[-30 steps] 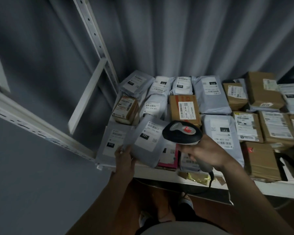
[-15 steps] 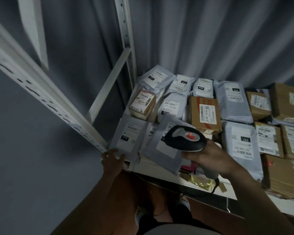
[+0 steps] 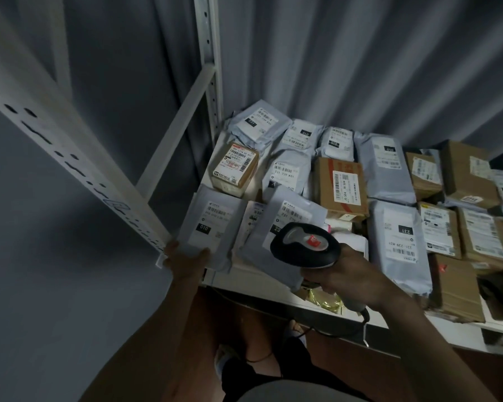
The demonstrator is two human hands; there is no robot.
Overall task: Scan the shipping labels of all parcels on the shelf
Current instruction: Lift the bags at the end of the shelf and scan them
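Many grey mailer bags and brown cardboard boxes with white shipping labels cover the white shelf (image 3: 262,278). My right hand (image 3: 349,275) grips a black barcode scanner (image 3: 304,246), held over a tilted grey mailer (image 3: 276,227) marked 231 at the shelf's front. My left hand (image 3: 183,261) holds the near edge of the grey mailer (image 3: 212,227) labelled 010 at the front left corner. A small brown box (image 3: 235,169) lies behind that mailer, and a larger brown box (image 3: 341,188) lies mid-shelf.
A white slotted shelf upright (image 3: 209,68) and a diagonal brace (image 3: 174,137) stand at the shelf's left end. A slanted white beam (image 3: 55,140) crosses the left foreground. Grey curtain hangs behind. The scanner's cable (image 3: 331,332) drops below the shelf edge.
My left hand let go of the tilted 231 mailer and moved left to the 010 mailer's near edge. The scanner stayed over the tilted mailer while the view swung left.
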